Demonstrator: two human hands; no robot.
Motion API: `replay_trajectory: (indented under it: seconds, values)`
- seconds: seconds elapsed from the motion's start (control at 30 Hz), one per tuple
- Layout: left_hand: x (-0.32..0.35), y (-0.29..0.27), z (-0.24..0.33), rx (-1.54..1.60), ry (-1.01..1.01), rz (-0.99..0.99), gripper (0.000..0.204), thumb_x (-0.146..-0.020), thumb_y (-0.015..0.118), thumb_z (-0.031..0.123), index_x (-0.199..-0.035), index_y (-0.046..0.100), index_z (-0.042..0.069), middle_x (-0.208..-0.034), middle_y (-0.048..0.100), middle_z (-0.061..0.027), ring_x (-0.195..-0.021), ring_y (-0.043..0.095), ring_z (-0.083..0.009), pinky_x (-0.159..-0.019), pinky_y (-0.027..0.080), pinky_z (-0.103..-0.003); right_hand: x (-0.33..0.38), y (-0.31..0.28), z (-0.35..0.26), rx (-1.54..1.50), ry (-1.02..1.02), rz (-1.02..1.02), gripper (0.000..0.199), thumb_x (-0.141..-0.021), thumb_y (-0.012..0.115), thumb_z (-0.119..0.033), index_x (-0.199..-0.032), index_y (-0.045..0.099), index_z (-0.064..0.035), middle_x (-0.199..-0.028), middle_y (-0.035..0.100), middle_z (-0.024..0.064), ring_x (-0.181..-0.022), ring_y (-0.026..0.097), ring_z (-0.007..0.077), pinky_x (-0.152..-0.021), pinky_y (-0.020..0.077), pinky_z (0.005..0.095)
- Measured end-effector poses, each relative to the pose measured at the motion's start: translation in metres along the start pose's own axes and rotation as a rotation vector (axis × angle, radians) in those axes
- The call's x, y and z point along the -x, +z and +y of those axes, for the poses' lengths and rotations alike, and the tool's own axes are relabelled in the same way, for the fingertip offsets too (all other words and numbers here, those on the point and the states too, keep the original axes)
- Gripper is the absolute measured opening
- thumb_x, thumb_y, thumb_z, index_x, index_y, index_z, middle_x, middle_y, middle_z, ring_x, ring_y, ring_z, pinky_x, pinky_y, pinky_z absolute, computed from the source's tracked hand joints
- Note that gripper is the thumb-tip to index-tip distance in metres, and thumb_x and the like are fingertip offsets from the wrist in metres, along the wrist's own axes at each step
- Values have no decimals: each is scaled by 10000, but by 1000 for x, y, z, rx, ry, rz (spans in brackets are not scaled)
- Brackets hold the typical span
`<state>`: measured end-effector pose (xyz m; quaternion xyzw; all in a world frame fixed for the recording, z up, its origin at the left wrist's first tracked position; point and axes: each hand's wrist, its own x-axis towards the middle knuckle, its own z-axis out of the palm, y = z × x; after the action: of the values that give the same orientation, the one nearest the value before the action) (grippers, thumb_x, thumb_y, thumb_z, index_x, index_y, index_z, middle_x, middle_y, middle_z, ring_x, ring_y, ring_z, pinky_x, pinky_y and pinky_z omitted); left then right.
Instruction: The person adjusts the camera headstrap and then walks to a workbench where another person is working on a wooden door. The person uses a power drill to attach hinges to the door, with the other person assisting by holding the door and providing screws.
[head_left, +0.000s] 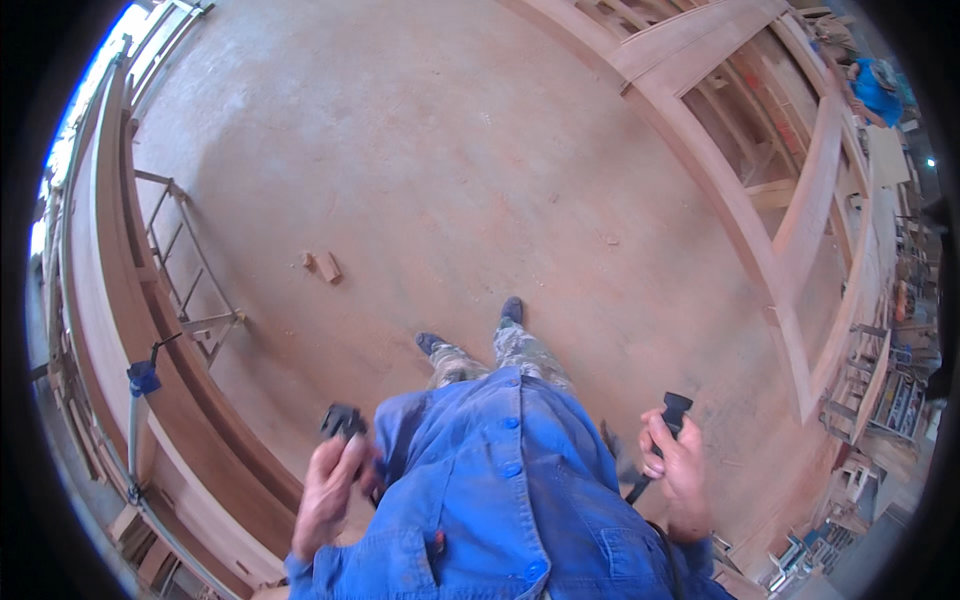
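My left hand [328,488] is closed around a black plastic buckle piece [343,421], to the left of my blue jacket [470,470]. On the other side, my right hand [680,462] grips a flat black buckle end [676,407] that sticks up above the fingers. A dark strap [638,488] runs down from it toward my waist. Both hands are held out at the sides, well apart from each other. The pieces look like two halves of a strap buckle, though their details are blurred.
Long wooden beams [190,400] stand at the left, with a blue-headed bar clamp [143,378] on them and a metal trestle [190,240] beside. A large wooden frame [700,160] spans the right. Wood offcuts [328,266] lie on the dusty floor [430,160]. Another person [876,95] is at far right.
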<state>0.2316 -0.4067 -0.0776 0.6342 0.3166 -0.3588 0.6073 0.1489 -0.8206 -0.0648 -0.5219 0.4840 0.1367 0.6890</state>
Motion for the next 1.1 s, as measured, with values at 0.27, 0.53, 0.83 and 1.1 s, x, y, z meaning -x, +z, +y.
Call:
replay_trajectory:
  seconds: [0.27,0.53,0.83,1.1]
  values:
    - [-55,96,3,-483,461,-123,306,-981,538,9,-1275,619,33,-815,613,-26,-688,502,-97,-635,441,-267,-61,6,10,47,-144,-129,183,-1050,610,-191,-1148,563,-44,-744,578,34,-458,434,41,-383,292,214]
    - [-56,132,12,-246,410,93,481,-904,546,-58,-1376,512,27,-849,669,-62,-733,634,-106,-672,530,-272,-79,-11,-12,42,-140,-115,193,-1052,612,-210,-1170,561,-66,-742,574,36,-436,408,44,-378,291,219]
    - [-47,150,21,-179,301,174,408,-924,553,14,-1325,620,39,-811,618,-18,-666,504,-105,-641,456,-295,-107,-47,-21,60,-295,69,187,-1046,615,-241,-1127,573,-78,-691,532,-20,-440,413,36,-367,298,222]
    - [-42,158,32,-307,210,-50,229,-985,644,102,-1204,692,56,-796,601,45,-691,540,-41,-614,422,-212,-108,-14,-24,257,-342,-104,228,-1014,672,-222,-1137,671,-30,-740,658,18,-611,569,53,-534,449,233]
